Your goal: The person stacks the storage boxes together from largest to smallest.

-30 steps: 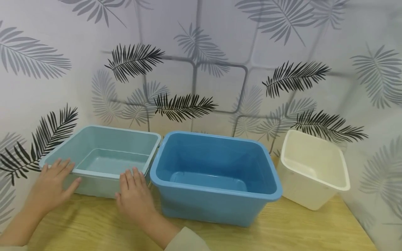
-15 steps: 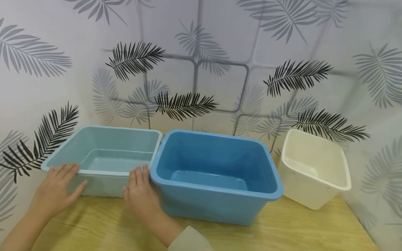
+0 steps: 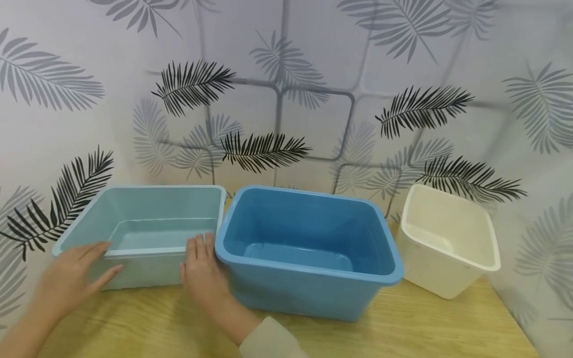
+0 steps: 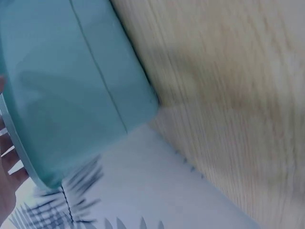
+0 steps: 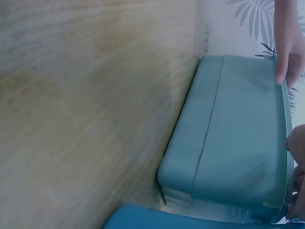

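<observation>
A light teal plastic basin (image 3: 147, 266) stands at the left on the wooden table (image 3: 147, 323). My left hand (image 3: 67, 273) holds its front rim near the left corner. The fingers lie over the rim and the thumb is on the outer wall, as the right wrist view also shows. My right hand (image 3: 203, 276) rests on the same rim near the right corner, with straight fingers reaching over it. Close beside this hand is a deeper blue basin (image 3: 291, 293). The left wrist view shows the teal basin's outer wall (image 4: 62, 90) and the left fingers at the rim.
Right of the blue basin stands a cream-coloured bin (image 3: 443, 276), near the table's right edge. A wall covering (image 3: 313, 64) with leaf patterns rises behind the containers. The teal and blue basins stand close side by side.
The teal basin has turned slightly; its left end has come left and nearer to me. My left hand has moved left with it, while the right hand has slid slightly right along the rim.
</observation>
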`<state>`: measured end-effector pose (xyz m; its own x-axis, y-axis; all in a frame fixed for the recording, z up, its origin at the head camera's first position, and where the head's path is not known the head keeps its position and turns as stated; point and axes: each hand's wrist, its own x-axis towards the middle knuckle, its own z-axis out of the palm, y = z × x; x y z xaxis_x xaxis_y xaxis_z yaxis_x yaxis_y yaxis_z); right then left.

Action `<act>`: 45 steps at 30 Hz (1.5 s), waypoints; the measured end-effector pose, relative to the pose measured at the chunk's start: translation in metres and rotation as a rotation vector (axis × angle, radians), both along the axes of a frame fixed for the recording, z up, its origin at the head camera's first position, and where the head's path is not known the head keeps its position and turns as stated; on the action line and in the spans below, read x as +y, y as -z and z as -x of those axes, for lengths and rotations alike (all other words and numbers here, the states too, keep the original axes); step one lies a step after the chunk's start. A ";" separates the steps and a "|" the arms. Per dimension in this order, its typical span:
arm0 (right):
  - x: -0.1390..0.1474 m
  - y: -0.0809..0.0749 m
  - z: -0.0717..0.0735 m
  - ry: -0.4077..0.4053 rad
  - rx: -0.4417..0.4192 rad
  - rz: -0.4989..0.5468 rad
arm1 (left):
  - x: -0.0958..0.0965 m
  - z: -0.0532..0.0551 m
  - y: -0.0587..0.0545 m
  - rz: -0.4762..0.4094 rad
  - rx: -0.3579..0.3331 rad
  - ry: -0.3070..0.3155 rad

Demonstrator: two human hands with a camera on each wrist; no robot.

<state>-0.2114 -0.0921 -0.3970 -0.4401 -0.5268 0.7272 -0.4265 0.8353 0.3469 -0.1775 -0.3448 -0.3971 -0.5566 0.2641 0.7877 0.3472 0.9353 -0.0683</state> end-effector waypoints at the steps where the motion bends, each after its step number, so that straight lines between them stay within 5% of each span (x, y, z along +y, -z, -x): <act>1: 0.000 0.000 0.002 0.005 0.022 -0.013 | -0.005 0.001 0.000 0.003 -0.012 -0.004; 6: -0.002 0.000 0.007 0.015 0.027 -0.054 | -0.025 0.005 -0.001 0.019 -0.130 -0.074; 14: -0.002 -0.001 0.012 -0.024 0.056 -0.013 | -0.026 0.011 -0.002 0.038 -0.045 0.044; 22: -0.001 -0.006 0.010 -0.059 -0.015 -0.050 | -0.028 0.001 -0.010 0.049 -0.132 -0.070; 29: -0.004 -0.012 0.004 -0.112 0.022 -0.080 | -0.034 -0.006 -0.008 0.050 -0.051 -0.053; 35: -0.009 -0.017 -0.005 -0.147 0.099 -0.002 | -0.040 -0.015 -0.011 0.071 -0.031 -0.047; 45: -0.006 -0.043 -0.011 -0.156 0.026 -0.015 | -0.044 -0.013 -0.031 0.069 0.052 0.008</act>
<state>-0.2004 -0.0984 -0.3539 -0.3335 -0.5981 0.7288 -0.5415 0.7543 0.3712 -0.1649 -0.3886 -0.3662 -0.5130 0.3232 0.7952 0.3492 0.9249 -0.1506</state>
